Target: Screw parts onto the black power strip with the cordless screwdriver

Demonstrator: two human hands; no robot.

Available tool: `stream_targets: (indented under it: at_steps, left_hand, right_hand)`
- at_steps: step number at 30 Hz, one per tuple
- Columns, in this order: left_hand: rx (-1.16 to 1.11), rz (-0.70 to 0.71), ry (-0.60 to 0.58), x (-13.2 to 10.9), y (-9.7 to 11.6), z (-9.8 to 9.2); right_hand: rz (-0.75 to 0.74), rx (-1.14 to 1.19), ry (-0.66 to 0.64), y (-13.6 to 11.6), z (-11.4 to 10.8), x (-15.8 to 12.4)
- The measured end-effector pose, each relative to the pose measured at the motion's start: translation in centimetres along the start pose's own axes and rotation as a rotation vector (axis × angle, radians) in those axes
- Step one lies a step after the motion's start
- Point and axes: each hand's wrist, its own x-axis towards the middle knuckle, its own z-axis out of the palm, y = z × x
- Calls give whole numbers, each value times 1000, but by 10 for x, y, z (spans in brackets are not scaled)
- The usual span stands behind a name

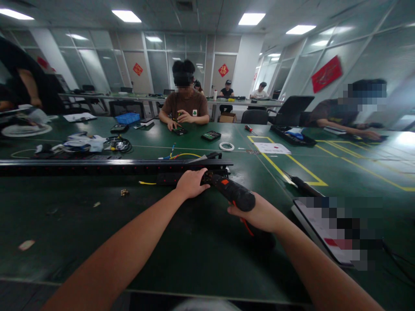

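My right hand (259,214) is closed around the handle of a black electric screwdriver (231,192) with a red switch, its tip pointing left and away toward a black power strip (168,177). My left hand (191,183) rests on that power strip with fingers curled over its right end, next to the screwdriver's tip. A long black rail (106,165) runs across the green table (97,233) just behind the strip. A yellow wire end (145,183) sticks out left of the strip.
A tablet-like device (324,229) lies at my right, with a black pen-shaped tool (304,185) beside yellow floor-tape lines. Small screws (124,192), cables (118,144), a tape roll (226,146) and a blue bin (127,118) lie farther off. A person opposite works on a small device; another sits at right.
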Motion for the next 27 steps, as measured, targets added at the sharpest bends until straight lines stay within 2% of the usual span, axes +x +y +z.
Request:
stream_targets:
  at_steps: [6,27]
  left_hand:
    - [-3,-1,12,-1,-2,1]
    - [-2,4,11,0,-2,4]
  right_hand:
    - [33,18,0,0,-1,0]
    - [6,-15,-5,-1,0,-1]
